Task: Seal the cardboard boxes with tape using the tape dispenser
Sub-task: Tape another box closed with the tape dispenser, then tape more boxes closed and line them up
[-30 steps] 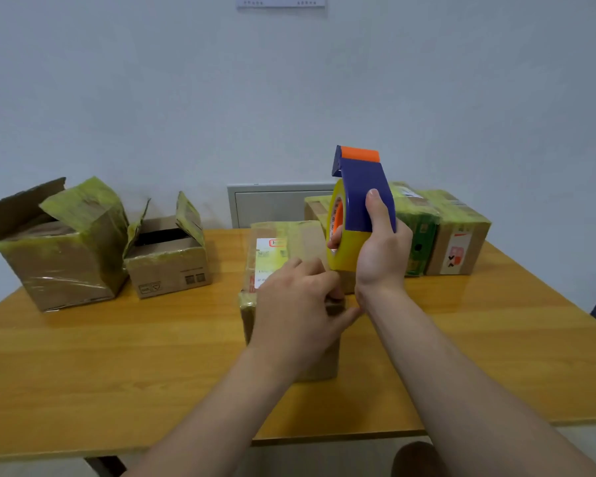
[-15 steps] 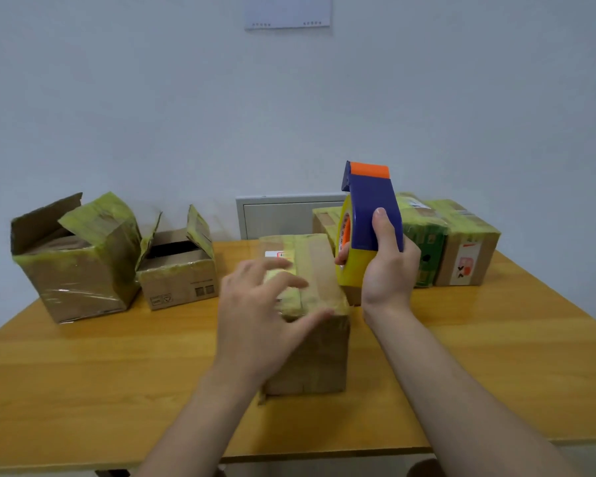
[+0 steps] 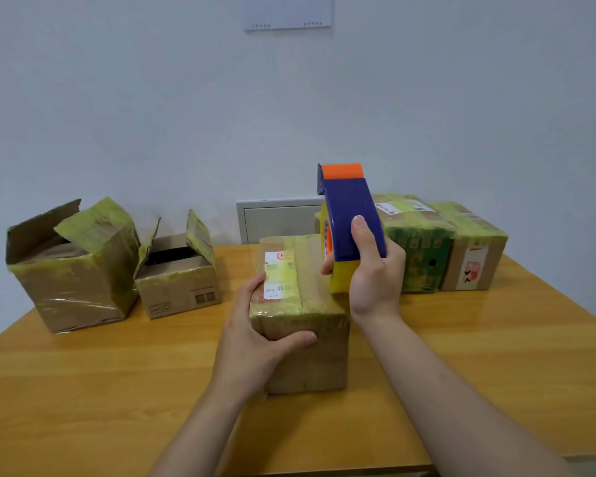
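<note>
A closed cardboard box with a white label and a tape strip along its top stands in the middle of the wooden table. My left hand grips its near left corner, thumb across the front face, fingers on the left side. My right hand holds a blue and orange tape dispenser with a yellow tape roll, upright, just right of the box's top.
Two open boxes stand at the left: a large one and a smaller one. Taped boxes sit at the back right, a green-printed one and a brown one. A white panel is on the wall behind.
My left hand slid from the top of the box down to its near left corner and took hold of it. The dispenser stayed raised beside the box.
</note>
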### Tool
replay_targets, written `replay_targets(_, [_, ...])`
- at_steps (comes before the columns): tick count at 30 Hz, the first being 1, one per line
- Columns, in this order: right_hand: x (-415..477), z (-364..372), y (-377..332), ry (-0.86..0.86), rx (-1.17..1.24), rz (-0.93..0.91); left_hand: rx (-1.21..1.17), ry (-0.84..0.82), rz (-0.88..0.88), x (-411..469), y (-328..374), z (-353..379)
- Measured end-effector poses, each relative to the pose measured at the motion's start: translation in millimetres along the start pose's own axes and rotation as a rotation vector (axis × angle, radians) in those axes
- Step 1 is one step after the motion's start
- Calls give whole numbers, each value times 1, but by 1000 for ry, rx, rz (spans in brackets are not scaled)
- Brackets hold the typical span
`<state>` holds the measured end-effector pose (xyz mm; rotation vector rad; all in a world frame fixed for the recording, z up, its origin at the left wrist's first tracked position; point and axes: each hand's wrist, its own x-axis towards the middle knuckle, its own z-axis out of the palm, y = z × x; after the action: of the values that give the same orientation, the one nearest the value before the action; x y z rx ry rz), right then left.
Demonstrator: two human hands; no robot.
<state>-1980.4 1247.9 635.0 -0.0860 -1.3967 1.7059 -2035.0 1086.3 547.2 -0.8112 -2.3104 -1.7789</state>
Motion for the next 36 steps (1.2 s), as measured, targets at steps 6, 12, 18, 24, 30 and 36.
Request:
replay_targets(6, [11, -25, 2, 68, -3, 21, -15, -11, -26, 41, -10, 8])
replay_targets(12, [22, -56, 14, 124, -120, 85, 38, -24, -60, 92, -25, 15])
replay_targets(18, [24, -72, 37, 90, -183, 164, 75, 19, -170, 132, -40, 25])
replay_targets(24, [23, -62, 56, 64, -222, 176, 72, 20, -225, 152, -47, 32])
replay_targets(30, [6, -26, 58, -47, -136, 160, 533, 194, -51, 132, -33, -4])
replay_targets(36, [-20, 17, 64, -190, -27, 255, 824, 467, -4, 110, -62, -83])
